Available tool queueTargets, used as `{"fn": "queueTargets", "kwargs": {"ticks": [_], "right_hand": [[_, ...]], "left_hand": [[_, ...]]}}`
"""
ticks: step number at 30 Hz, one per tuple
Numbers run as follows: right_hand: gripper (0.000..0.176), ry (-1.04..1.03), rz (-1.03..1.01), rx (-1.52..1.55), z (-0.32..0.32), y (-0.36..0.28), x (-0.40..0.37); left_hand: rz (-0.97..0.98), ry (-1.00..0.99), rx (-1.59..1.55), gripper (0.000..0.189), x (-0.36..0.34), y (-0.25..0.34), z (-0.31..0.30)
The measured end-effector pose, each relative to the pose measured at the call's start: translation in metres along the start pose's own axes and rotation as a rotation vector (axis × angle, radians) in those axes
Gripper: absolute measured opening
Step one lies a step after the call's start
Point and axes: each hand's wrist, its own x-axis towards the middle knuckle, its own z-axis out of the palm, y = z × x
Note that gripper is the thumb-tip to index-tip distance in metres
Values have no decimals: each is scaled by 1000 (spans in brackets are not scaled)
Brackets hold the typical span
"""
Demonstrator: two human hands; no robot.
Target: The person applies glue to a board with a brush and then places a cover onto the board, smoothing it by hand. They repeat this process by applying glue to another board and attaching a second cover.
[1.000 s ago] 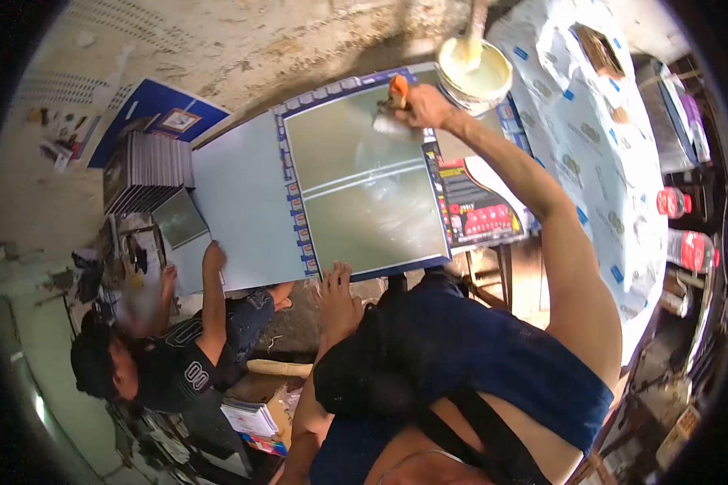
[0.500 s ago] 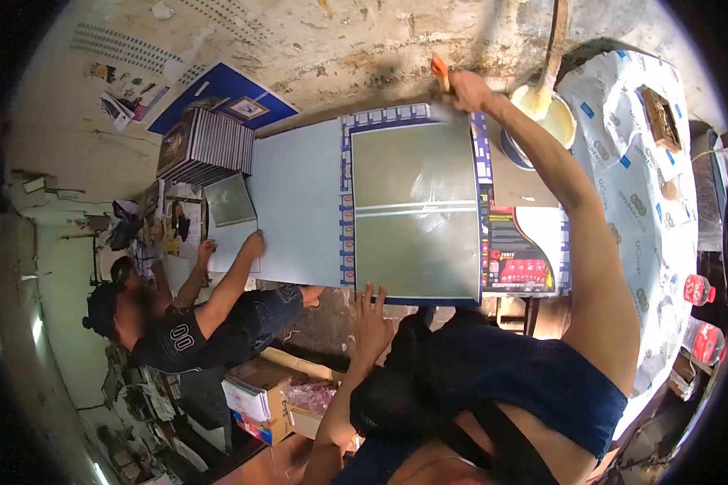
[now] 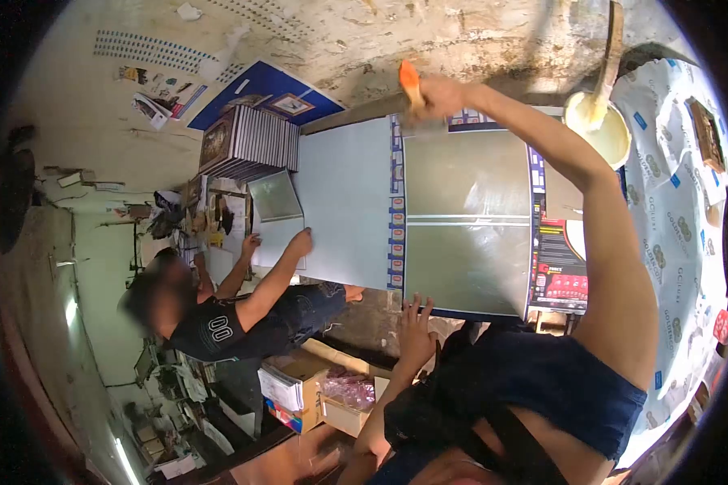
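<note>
My right hand (image 3: 443, 97) is closed around a brush (image 3: 411, 79) with an orange handle. Its bristle end is over the far left corner of a grey-green sheet (image 3: 469, 267) crossed by two pale lines. Whether the bristles touch the sheet cannot be made out. At the near left corner, my left hand (image 3: 416, 322) rests its spread fingers on the sheet's edge. Under the sheet a dark blue border shows, with printed blue-and-white paper (image 3: 396, 242) around it.
A bucket of cream-coloured paste (image 3: 615, 144) with a wooden stick (image 3: 609, 61) stands far right, beside a plastic-wrapped surface (image 3: 651, 210). Left of the sheet lies a pale board (image 3: 344, 194); beyond are stacked dark-covered books (image 3: 259, 137). Another person (image 3: 218, 323) works at left; cardboard boxes (image 3: 344, 416) sit below.
My right hand has swept the brush left along the sheet's far edge, from near the right corner to the left one. My left hand stays at the near corner. The whole view has shifted.
</note>
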Motion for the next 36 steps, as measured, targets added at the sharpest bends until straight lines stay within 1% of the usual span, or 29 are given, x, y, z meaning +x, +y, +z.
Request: {"fn": "queueTargets", "kwargs": {"ticks": [3,4,6,7,8,10,11,14,15,18,19,20,21,23,25,26,27,29,30,31,32,34,35,36], "right_hand": [[20,-116,-162,-174,63,14,14],[22,-102,-69,-224,62,12,19],[27,-64,112,-343,38,21,52],[27,98,-55,-475,36,24,59],[26,39,-57,-322,42,24,56],[26,-78,-72,-23,32,-30,40],[31,-98,-292,167,56,-25,37],[39,-179,19,-117,66,-8,38],[41,-88,85,-205,61,-3,48],[42,141,-25,-327,64,-1,52],[43,67,31,-192,68,-19,45],[44,34,-95,-11,78,-40,34],[44,-165,-171,226,91,-51,17],[44,-210,-326,172,117,-36,-5],[39,-292,-289,126,121,1,-14],[32,-187,160,400,94,-3,-20],[23,-161,116,-84,71,13,-18],[18,-2,109,-263,57,8,-30],[18,76,105,-349,53,3,-36],[18,73,122,-357,51,-23,-49],[23,153,126,-164,71,-31,-57],[16,157,-200,143,76,-71,-84],[17,41,-21,93,77,-62,-87],[19,-78,158,48,80,-39,-85]], "left_hand": [[-24,2,-29,83,-1,8,-6],[-41,-19,-29,84,-3,15,-13],[-64,-41,-33,84,2,19,-18],[-77,-54,-38,84,0,20,-18],[-82,-64,-40,84,2,20,-18],[-70,-38,-2,84,4,21,-19],[-71,-26,15,84,2,22,-19],[-33,23,3,84,0,20,-16],[-29,25,7,84,0,19,-16],[-18,35,12,83,1,15,-14],[-16,43,3,83,2,16,-12],[-18,47,-6,82,1,16,-10],[-16,48,-4,82,-1,16,-9],[-12,55,5,82,-1,15,-9],[1,66,-9,82,1,13,-11],[9,64,-19,82,-2,14,-10],[6,60,-20,82,-4,12,-5],[3,59,-20,82,0,5,1],[-4,53,-21,82,-2,4,2],[-9,52,-26,82,0,7,1],[-19,46,-31,82,0,9,0],[-19,43,-4,82,2,13,-3],[-20,35,13,82,0,13,-5],[-7,42,5,82,-1,10,-5]]}}
